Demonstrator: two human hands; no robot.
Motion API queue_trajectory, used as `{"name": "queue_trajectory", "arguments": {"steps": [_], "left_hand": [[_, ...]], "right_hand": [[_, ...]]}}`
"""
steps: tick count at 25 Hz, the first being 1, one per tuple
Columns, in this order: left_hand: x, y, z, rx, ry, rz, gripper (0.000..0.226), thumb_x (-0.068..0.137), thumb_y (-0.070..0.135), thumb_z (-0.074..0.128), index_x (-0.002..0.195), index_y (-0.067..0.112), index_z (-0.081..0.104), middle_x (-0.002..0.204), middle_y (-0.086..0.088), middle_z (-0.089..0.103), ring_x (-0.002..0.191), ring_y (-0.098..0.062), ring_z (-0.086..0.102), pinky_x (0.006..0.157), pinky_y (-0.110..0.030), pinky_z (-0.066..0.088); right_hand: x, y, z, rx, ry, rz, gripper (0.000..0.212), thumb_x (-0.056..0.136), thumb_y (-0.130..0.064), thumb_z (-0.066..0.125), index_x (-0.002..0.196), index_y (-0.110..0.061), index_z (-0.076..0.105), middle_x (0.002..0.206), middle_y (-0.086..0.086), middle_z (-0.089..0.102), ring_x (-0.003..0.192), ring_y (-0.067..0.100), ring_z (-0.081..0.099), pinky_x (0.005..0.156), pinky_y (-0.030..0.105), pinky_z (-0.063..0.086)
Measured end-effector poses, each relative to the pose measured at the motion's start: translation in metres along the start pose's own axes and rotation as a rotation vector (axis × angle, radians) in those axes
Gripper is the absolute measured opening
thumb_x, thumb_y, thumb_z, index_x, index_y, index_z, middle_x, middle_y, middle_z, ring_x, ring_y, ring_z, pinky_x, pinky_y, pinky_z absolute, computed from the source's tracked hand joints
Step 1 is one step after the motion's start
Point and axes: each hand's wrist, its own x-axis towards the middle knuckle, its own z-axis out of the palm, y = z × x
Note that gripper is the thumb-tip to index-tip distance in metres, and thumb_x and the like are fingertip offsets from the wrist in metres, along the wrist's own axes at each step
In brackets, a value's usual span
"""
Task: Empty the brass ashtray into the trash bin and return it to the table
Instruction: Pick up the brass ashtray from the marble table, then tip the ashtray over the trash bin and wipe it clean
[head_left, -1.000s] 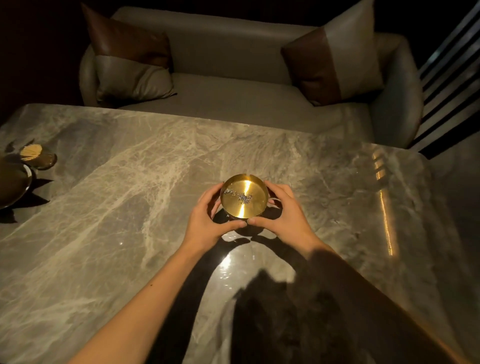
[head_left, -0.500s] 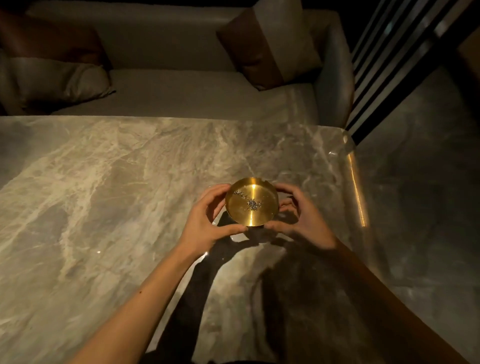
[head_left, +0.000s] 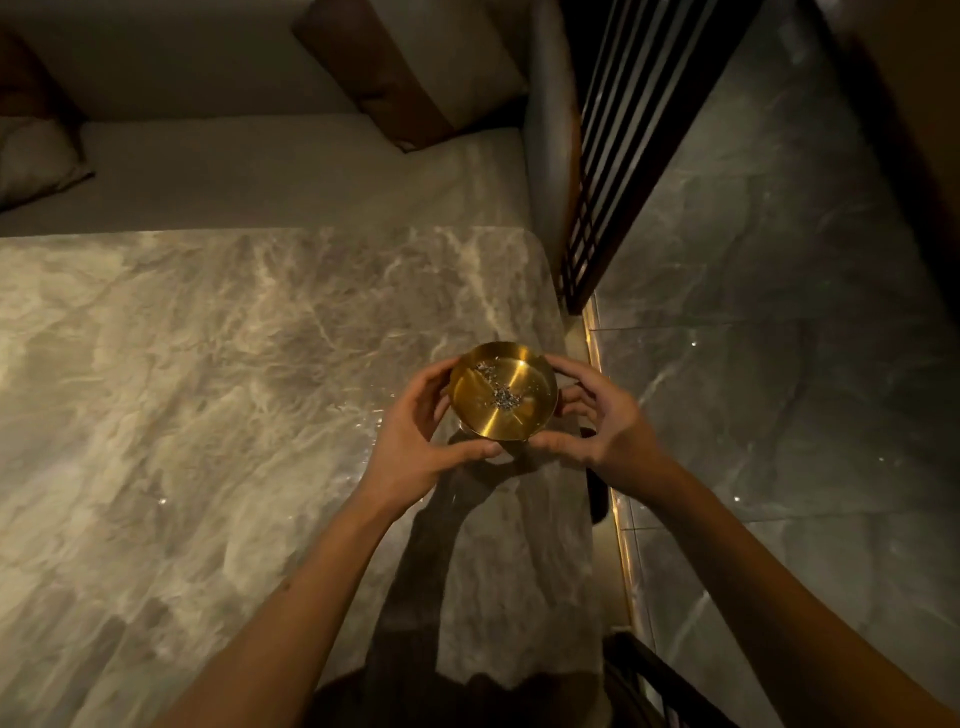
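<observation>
The round brass ashtray (head_left: 503, 391) holds a small scatter of grey ash and hangs above the right end of the marble table (head_left: 208, 389). My left hand (head_left: 415, 436) grips its left and near rim. My right hand (head_left: 597, 421) cups its right side, thumb at the near rim. The ashtray casts a shadow on the tabletop just below it. No trash bin is in view.
A grey sofa (head_left: 291, 166) with a brown-and-cream cushion (head_left: 415, 67) stands beyond the table. Right of the table lies a dark marble floor (head_left: 779, 364), with a black slatted screen (head_left: 623, 130) at the sofa's end. A lit strip runs along the table's right edge.
The view has swung right and the ashtray has travelled with both hands from the table's middle to its right edge. The small dishes at the left have left the view.
</observation>
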Motion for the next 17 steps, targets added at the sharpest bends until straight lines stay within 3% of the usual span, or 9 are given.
{"name": "queue_trajectory", "arguments": {"steps": [6,10,12,14,17], "left_hand": [[0.01,0.006,0.033,0.005,-0.023,-0.046,0.096,0.058,0.018,0.093,0.141,0.026,0.045,0.143,0.007,0.055,0.134,-0.007,0.051,0.11,-0.022,0.041],[0.017,0.003,0.043,-0.027,-0.074,-0.106,0.091,0.058,0.015,0.089,0.138,0.027,0.045,0.134,0.017,0.059,0.129,0.002,0.053,0.108,-0.017,0.042],[0.021,-0.003,0.05,-0.058,-0.103,-0.146,0.086,0.06,0.005,0.086,0.133,0.026,0.047,0.125,0.021,0.063,0.122,0.009,0.056,0.1,-0.01,0.044],[0.025,-0.011,0.061,-0.079,-0.124,-0.164,0.085,0.061,-0.001,0.084,0.134,0.02,0.046,0.127,0.016,0.06,0.12,0.009,0.057,0.099,-0.009,0.044],[0.029,-0.018,0.079,-0.088,-0.154,-0.178,0.082,0.063,0.002,0.083,0.132,0.025,0.045,0.13,0.014,0.056,0.123,0.005,0.055,0.104,-0.014,0.044]], "right_hand": [[-0.007,0.021,-0.019,-0.001,0.044,0.045,0.084,0.068,-0.014,0.084,0.138,-0.029,0.04,0.116,0.007,0.065,0.106,0.019,0.065,0.097,0.034,0.052],[-0.015,0.026,-0.021,-0.011,0.103,0.091,0.087,0.065,-0.031,0.083,0.141,-0.022,0.043,0.11,0.0,0.066,0.096,0.006,0.066,0.087,0.022,0.054],[-0.022,0.03,-0.025,-0.008,0.16,0.108,0.087,0.062,-0.036,0.081,0.14,-0.018,0.046,0.102,0.0,0.064,0.091,0.01,0.066,0.084,0.022,0.055],[-0.028,0.035,-0.029,-0.021,0.209,0.122,0.085,0.062,-0.034,0.08,0.138,-0.015,0.048,0.11,0.006,0.062,0.091,0.011,0.065,0.083,0.023,0.056],[-0.036,0.05,-0.039,-0.028,0.248,0.163,0.081,0.067,-0.023,0.083,0.138,-0.015,0.047,0.123,0.007,0.058,0.091,-0.005,0.062,0.08,0.012,0.052]]}}
